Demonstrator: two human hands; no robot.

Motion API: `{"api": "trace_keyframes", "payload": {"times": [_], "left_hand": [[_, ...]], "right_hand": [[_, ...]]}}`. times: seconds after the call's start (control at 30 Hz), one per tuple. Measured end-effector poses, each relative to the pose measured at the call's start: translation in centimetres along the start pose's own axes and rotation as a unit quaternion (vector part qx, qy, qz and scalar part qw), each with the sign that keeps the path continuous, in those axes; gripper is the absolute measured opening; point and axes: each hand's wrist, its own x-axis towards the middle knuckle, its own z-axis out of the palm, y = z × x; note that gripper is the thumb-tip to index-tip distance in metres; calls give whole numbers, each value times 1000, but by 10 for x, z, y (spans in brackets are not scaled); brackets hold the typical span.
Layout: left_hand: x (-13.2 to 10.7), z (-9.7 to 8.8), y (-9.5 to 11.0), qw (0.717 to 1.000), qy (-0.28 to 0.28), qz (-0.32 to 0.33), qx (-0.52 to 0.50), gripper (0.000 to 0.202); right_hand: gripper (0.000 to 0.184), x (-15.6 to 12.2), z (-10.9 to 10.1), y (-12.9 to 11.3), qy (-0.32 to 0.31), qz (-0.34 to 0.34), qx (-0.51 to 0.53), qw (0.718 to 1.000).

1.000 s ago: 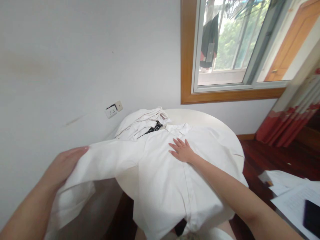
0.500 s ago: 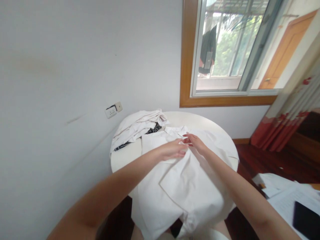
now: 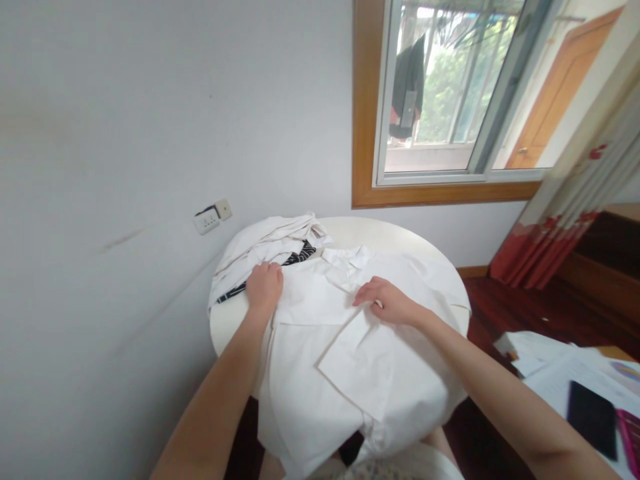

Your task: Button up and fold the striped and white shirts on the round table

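A white shirt (image 3: pixel 310 360) lies spread over a round white table (image 3: pixel 395 233), its collar end toward the window and its lower part hanging over the near edge. My left hand (image 3: pixel 265 287) is at the shirt's left edge, fingers curled over the cloth, fingertips hidden. Over the middle of the shirt front, just below the collar, my right hand (image 3: pixel 383 300) rests with fingers stretched leftward and the thumb apart from them. A flap of the front lies folded at an angle beneath it.
Folded white clothing (image 3: pixel 260 243) lies at the table's back left, with a black-and-white patterned cloth (image 3: pixel 300 253) under it. To the right, papers (image 3: pixel 550 373) and a black phone (image 3: pixel 593 417) lie on a lower surface. A wall socket (image 3: pixel 207 221) is at left.
My left hand has moved from the middle of the shirt to its left edge. My right hand has shifted slightly down, and the raised cloth between the hands has settled flatter.
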Motion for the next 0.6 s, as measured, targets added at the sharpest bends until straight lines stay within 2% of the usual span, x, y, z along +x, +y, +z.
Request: {"api": "trace_keyframes", "payload": {"times": [0.1, 0.23, 0.33, 0.43, 0.6], "left_hand": [[-11, 7, -12, 998, -45, -43, 17, 50], [-12, 13, -11, 995, -83, -50, 19, 49], [-10, 15, -10, 991, -101, -86, 10, 49], [-10, 18, -13, 986, -112, -120, -11, 52], [-8, 31, -22, 991, -93, -78, -55, 45]], "right_hand": [[46, 5, 1, -9, -68, 1, -75, 995], [33, 4, 0, -23, -109, 0, -134, 985], [27, -1, -1, -39, -117, -13, -147, 982], [29, -4, 4, -55, -116, -32, -149, 982], [21, -4, 7, -65, -113, -36, -123, 985]]}}
